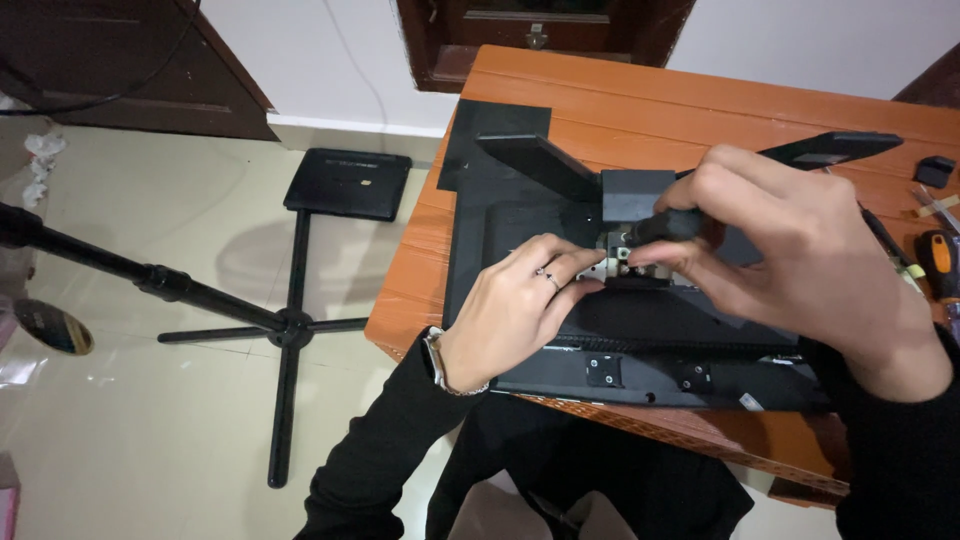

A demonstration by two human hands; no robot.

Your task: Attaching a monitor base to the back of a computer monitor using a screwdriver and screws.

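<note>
Here, a black monitor (640, 340) lies face down on the orange table (620, 90), its V-shaped stand (560, 165) sticking up from the back. The left hand (520, 305) rests on the metal bracket (612, 262) at the stand's base — fingers bent, pressing rather than gripping. The right hand (800, 250) is curled tight round a black screwdriver handle (668, 226) just above that bracket — an orange-handled screwdriver (938, 262) lies near the table's right edge.

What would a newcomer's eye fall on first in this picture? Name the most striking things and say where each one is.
Two hands meet mid-frame over a black monitor lying face down on an orange wooden table. The right hand wraps a dark tool handle at the stand bracket, while the left hand steadies the metal mount beside it. On the floor to the left stands a black stand with a cross-shaped foot.
</note>
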